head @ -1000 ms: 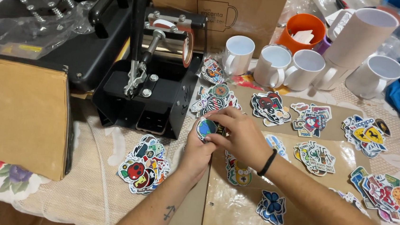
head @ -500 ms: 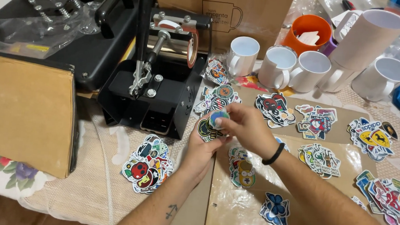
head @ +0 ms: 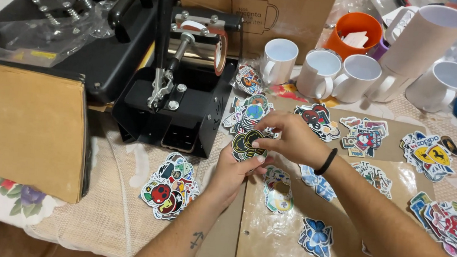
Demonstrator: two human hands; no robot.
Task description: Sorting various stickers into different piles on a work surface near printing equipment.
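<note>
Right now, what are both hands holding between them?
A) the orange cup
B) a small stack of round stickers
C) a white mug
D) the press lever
B: the left hand and right hand meet on a small stack of round stickers, with the white mugs untouched behind.

Obstacles: black press [head: 179, 95] upper centre; white mugs [head: 320, 70] along top; sticker piles [head: 171, 186] scattered centre and right.
Free room: bare plastic sheet [head: 269, 232] at lower centre; tablecloth [head: 108, 211] lower left.
</note>
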